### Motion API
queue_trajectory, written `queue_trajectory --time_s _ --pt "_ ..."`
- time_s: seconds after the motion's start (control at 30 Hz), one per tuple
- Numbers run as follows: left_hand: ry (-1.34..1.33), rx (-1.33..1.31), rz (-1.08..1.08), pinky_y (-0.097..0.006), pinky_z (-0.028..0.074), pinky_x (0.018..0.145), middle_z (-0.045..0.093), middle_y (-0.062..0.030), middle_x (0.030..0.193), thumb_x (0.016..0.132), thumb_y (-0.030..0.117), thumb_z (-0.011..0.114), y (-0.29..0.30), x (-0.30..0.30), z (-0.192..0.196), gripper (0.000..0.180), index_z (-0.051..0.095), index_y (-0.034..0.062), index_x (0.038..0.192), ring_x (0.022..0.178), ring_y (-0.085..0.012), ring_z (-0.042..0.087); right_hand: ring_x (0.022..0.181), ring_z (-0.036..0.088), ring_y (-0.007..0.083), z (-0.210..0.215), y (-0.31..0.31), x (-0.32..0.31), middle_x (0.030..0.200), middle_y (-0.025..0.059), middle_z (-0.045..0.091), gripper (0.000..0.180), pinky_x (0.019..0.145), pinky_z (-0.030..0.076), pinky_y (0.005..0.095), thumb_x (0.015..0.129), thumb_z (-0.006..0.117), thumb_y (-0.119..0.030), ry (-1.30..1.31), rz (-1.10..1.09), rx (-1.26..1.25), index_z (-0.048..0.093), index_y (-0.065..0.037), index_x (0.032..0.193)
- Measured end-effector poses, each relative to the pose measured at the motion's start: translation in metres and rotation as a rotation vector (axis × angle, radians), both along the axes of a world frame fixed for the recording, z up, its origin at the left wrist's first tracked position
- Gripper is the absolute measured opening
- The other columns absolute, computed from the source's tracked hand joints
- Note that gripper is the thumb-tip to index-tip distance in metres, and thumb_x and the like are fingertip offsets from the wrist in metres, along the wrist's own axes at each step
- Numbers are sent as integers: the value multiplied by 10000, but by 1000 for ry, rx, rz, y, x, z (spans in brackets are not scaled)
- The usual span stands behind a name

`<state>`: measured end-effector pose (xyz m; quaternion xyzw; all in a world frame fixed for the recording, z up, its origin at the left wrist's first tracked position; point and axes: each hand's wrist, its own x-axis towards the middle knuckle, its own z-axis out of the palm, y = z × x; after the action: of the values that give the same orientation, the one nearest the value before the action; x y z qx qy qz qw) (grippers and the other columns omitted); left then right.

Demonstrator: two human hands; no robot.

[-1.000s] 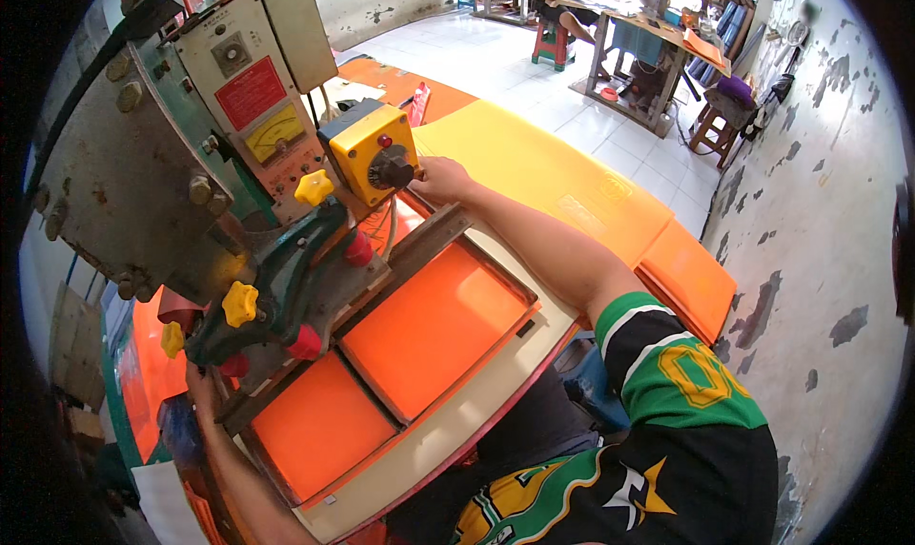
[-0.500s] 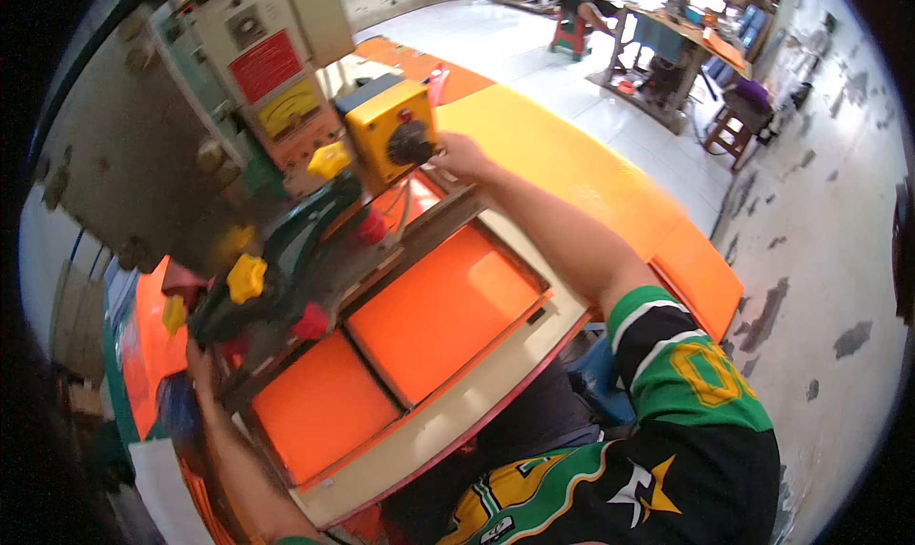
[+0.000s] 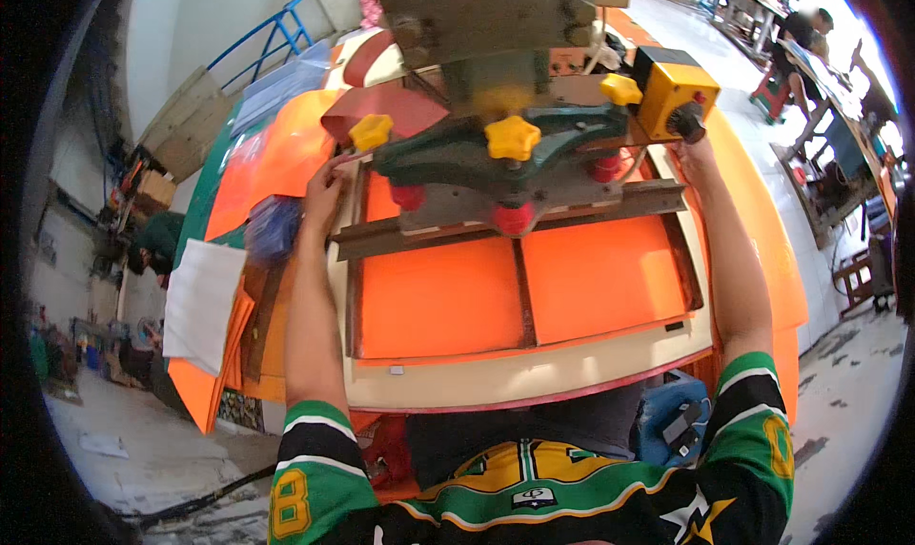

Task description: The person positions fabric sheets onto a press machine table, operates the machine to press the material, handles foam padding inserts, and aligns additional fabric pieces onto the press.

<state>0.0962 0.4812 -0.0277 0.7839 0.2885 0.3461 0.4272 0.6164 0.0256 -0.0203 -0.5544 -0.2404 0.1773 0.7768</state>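
Note:
A cream board lies in front of me, carrying bright orange sheets framed by dark metal strips. Over its far part stands a heat press head with a dark green arm, yellow star knobs and red feet. My left hand is at the board's far left edge, fingers curled against it. My right hand reaches to the black knob on a yellow control box, fingers closed at its underside and partly hidden.
Orange sheets and a blue bundle lie left of the board. A white sheet rests on stacked orange pieces nearby. Yellow-orange sheeting covers the right side. A seated person works at a far-right table.
My view has swung left and levelled, so the press now sits mid-picture. Both hands remain close to where they were, at the board's left edge and the control box.

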Motion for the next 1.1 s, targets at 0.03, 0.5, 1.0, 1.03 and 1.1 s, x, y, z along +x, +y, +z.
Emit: queue_trajectory --time_s 0.03,0.5,1.0,1.03,1.1 --pt "7 40 0 -227 443 747 573 15 880 900 -3 523 -5 4 -2 403 603 81 1286 792 -85 520 558 437 29 -1 2 -2 691 -75 512 107 538 407 213 933 564 -164 3 -9 6 629 -109 998" --pt "-10 -16 7 -230 455 726 580 15 828 889 -28 509 -18 10 6 375 622 60 1235 761 -80 557 478 456 58 0 -5 -6 670 -34 509 69 414 404 211 884 533 -127 4 -18 21 591 -111 918" --pt "-23 90 0 -282 477 901 637 -88 1184 940 76 549 14 -30 -7 362 571 15 1297 1073 -159 584 674 541 79 8 25 -26 887 5 620 160 583 441 210 952 522 -131 9 47 60 627 -60 1051" --pt "84 -86 -21 -297 481 925 618 -99 1244 930 47 535 -23 25 7 384 561 9 1312 1117 -180 584 683 548 85 -7 -12 2 905 23 628 174 592 449 219 945 532 -132 23 37 140 614 -51 1075" --pt "79 39 43 -245 457 763 627 -37 1013 909 40 542 -19 -6 4 380 592 50 1285 873 -99 548 740 549 77 2 8 -23 944 31 640 264 641 450 214 940 546 -143 21 76 44 598 -17 1166"
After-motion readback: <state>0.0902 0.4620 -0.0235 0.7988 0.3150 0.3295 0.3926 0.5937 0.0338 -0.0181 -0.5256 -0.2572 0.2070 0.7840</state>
